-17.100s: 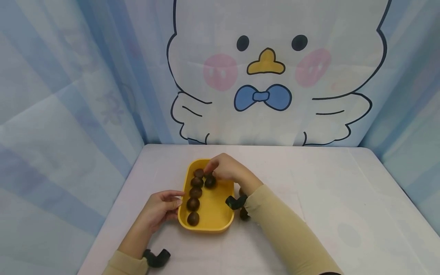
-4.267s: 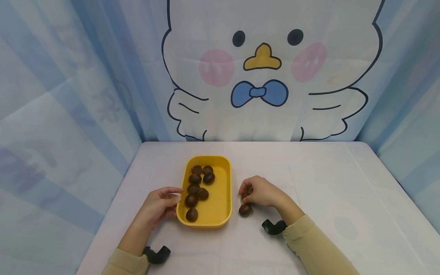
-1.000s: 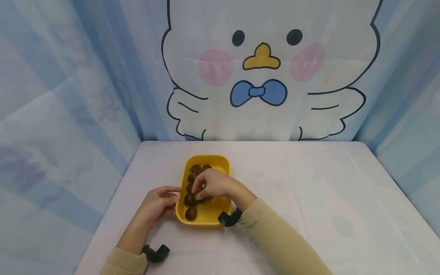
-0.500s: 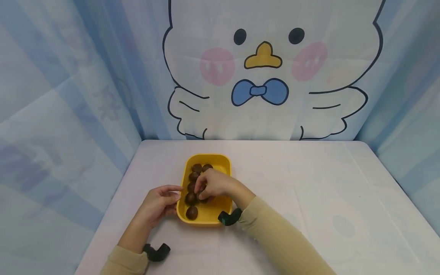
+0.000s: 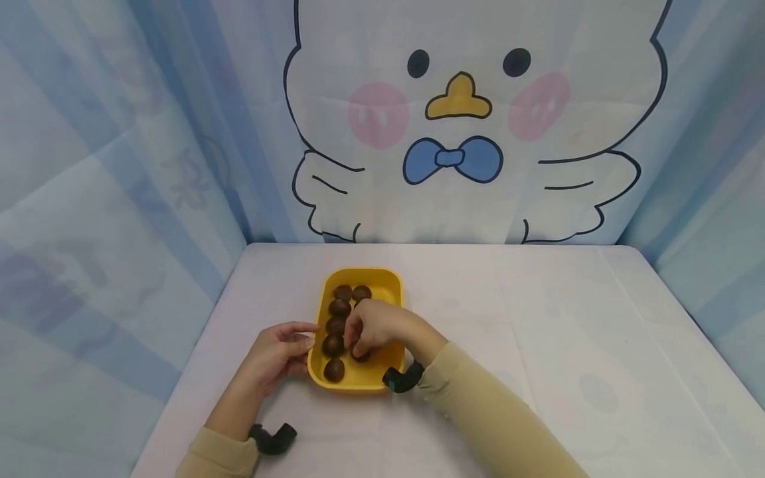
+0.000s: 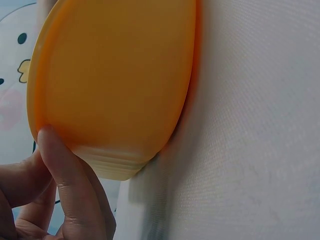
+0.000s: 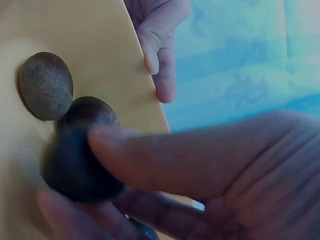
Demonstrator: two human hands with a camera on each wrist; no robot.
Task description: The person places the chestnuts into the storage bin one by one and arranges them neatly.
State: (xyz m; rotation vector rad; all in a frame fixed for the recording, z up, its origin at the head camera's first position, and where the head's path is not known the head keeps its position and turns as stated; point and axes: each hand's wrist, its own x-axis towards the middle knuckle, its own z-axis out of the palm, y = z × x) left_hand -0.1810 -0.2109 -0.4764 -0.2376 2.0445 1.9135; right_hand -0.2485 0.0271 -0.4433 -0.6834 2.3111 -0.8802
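Note:
Brown chestnuts [image 5: 333, 345] line the left side of a yellow tray [image 5: 358, 390]. More lie in a second row beside them, partly covered by my right hand [image 5: 382, 324]. That hand reaches inside the tray and holds a dark chestnut [image 7: 80, 167] between thumb and fingers, low over the tray floor. In the right wrist view, another chestnut [image 7: 46, 86] lies on the floor close by. My left hand [image 5: 271, 355] grips the tray's left edge. Its fingertips [image 6: 47, 132] touch the rim and outer wall in the left wrist view.
The tray stands on a table [image 5: 538, 358] with a pale cloth, left of the middle. A curtain [image 5: 460, 212] printed with a cartoon chick rises behind the table's far edge. Each wrist wears a black camera mount [image 5: 273, 439].
The second row has grown since the first frame. The chestnuts right of the tray are gone from the table. Lately my right hand has shifted slightly right and nearer inside the tray; my left stays.

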